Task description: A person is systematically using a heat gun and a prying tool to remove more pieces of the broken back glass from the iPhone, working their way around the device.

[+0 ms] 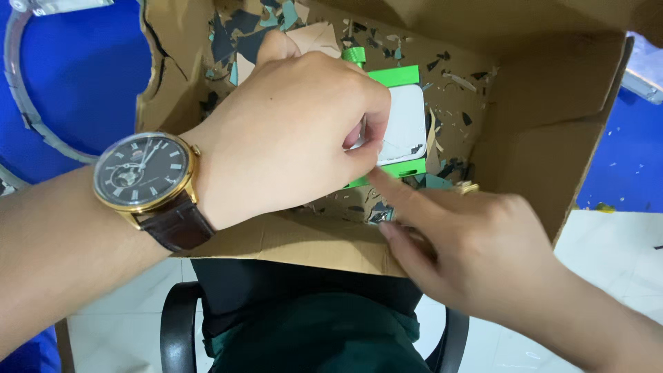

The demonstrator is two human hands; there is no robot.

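Note:
A green clamp frame point(396, 74) with a white, flat, rounded panel point(402, 124) set in it lies inside an open cardboard box point(545, 131). My left hand point(290, 138), with a gold-rimmed wristwatch point(143, 171) on the wrist, is closed over the left side of the frame, its fingers pinching the white panel's edge. My right hand point(469, 242) reaches in from the lower right, its index finger touching the frame's lower green edge near my left fingertips. A green knob point(354, 55) sticks up behind my left hand.
Several dark and teal shards point(442, 65) litter the box bottom. The box rests on my lap above a black chair armrest point(176, 324). A blue surface point(69, 69) lies at left and right, white floor tiles point(615, 249) below.

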